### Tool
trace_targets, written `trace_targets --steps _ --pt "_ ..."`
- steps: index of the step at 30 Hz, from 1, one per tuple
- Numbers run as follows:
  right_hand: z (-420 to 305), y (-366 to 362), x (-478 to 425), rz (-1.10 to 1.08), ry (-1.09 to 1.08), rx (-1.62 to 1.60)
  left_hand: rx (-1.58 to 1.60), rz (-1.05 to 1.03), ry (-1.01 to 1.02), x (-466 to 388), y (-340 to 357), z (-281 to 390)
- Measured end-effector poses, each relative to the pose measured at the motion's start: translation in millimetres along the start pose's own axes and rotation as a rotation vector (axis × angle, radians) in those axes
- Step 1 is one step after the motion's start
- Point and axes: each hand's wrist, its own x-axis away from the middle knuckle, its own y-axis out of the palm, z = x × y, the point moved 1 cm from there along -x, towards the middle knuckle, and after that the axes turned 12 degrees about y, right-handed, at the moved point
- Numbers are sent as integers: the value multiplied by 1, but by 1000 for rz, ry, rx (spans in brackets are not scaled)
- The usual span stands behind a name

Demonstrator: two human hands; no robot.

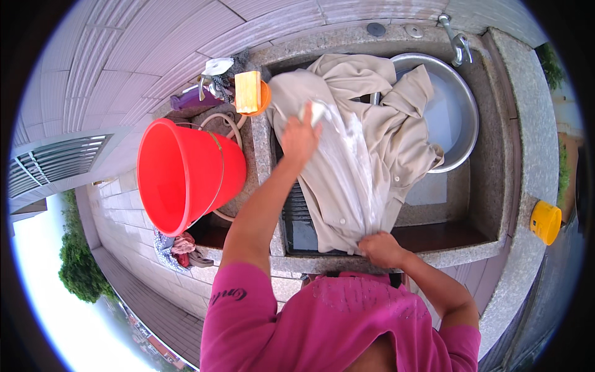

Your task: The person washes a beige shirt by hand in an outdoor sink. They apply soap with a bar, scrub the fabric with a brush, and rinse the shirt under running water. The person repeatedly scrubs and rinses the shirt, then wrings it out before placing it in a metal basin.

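Observation:
A wet beige buttoned garment [344, 172] lies spread over a ribbed washboard [297, 204] in a stone sink, with whitish suds streaked down its middle. My left hand [301, 137] is on its upper left part, gripping a pale piece of soap or a small brush [317, 111]; blur hides which. My right hand [382, 250] is closed on the garment's lower edge at the sink's near rim. Part of the cloth hangs over a round metal basin [448, 116] that holds cloudy water.
A red bucket [200, 172] stands left beside a coiled hose [237, 130]. A yellow soap bar [248, 92] rests on an orange bowl [265, 97] at the divider. A metal tap [458, 44] is at the back right; a yellow container [546, 223] sits on the right ledge.

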Motion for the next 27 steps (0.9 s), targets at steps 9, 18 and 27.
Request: trace_targets --steps 9,18,27 --pt "16 -12 -6 -143 -54 -139 -182 -80 301 31 13 26" --pt "-12 -41 -10 -38 139 68 28 1 131 23 -5 38" --pt "-21 -15 -43 523 150 30 -117 -111 -108 -13 -6 -13"
